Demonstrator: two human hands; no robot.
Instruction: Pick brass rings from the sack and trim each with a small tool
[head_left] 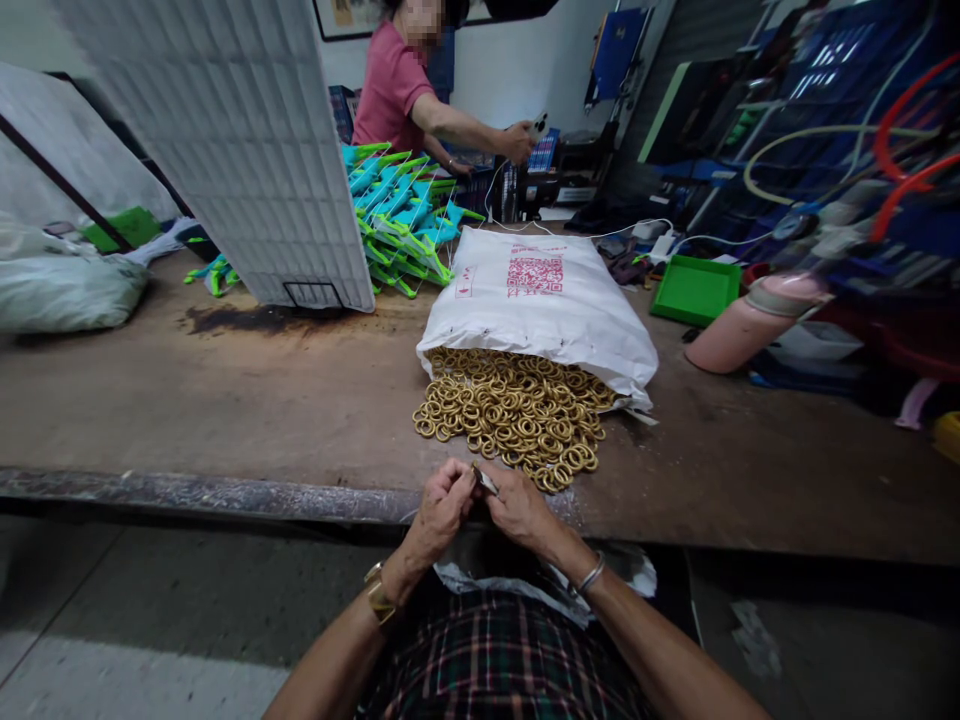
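Near the table's front edge, my left hand (442, 505) pinches a small gold-coloured ring, largely hidden by the fingers. My right hand (520, 510) is closed round a small tool (486, 480) with a pale blade-like part, its tip against the ring. The two hands nearly touch. Just beyond them lies a heap of gold-coloured rings (517, 415), spilling from the open mouth of a white sack (577, 310) with red print.
A grey ribbed panel (247, 150) stands at the left, beside green and turquoise plastic pieces (409, 215). Right of the sack are a green tray (695, 290) and a pink bottle (757, 325). Across the wooden table (225, 400), a person (394, 85) holds a phone.
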